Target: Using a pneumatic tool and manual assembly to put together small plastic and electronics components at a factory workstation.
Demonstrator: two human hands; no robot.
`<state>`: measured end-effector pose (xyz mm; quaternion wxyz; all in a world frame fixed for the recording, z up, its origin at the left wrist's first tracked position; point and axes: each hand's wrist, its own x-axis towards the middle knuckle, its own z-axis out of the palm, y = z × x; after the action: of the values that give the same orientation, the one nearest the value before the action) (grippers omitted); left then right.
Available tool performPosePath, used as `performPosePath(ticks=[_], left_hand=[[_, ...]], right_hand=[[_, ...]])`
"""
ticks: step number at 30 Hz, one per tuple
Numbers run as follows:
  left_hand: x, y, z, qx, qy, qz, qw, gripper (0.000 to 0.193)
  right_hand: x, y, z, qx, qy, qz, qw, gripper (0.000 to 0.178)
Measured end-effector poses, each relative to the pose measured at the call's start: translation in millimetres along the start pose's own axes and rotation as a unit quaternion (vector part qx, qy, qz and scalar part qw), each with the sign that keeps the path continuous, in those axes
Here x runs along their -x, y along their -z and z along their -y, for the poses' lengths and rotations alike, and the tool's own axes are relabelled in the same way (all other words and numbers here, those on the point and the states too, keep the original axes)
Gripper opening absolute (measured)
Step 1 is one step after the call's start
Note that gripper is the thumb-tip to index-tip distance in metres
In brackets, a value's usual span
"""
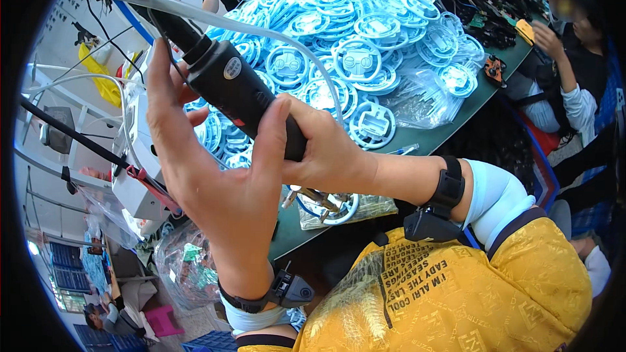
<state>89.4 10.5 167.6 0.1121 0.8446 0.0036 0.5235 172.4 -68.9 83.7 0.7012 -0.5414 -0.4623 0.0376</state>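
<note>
A black cylindrical power tool, perhaps an electric screwdriver (225, 81), hangs tilted in front of me, its upper end joined to a cable. My right hand (319, 133) grips its lower end from behind. Partly in front of the tool is my left hand (218, 156), its thumb and index finger stretched out and apart along the two sides of the tool. Fingertips show past the tool's left edge; whose hand they belong to is hard to make out. Below my right wrist, a light-blue ring-shaped plastic part (349, 214) lies by a metal fixture (319, 201), partly hidden.
Light-blue ring-shaped plastic parts (358, 58) form a large heap on the green table (499, 72). A clear plastic bag (420, 101) lies at its right. A pale hose (261, 26) crosses above. Co-workers sit at the far side and the right (577, 65).
</note>
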Motion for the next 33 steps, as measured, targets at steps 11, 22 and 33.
performPosePath(ticks=[11,22,33], left_hand=[[6.3,-0.1,13.0,0.050,-0.058,-0.046,0.996,0.053],[205.2,-10.4,34.2,0.096,0.197,0.284,0.933,0.033],[238.7,-34.5,39.8,0.043,0.152,0.333,0.929,0.071]], right_hand=[[-13.5,17.0,7.0,-0.003,0.030,-0.033,0.999,0.037],[-36.0,20.6,38.0,-0.171,0.025,-0.008,0.985,0.032],[-16.1,23.7,18.3,0.013,0.035,-0.002,0.999,0.031]])
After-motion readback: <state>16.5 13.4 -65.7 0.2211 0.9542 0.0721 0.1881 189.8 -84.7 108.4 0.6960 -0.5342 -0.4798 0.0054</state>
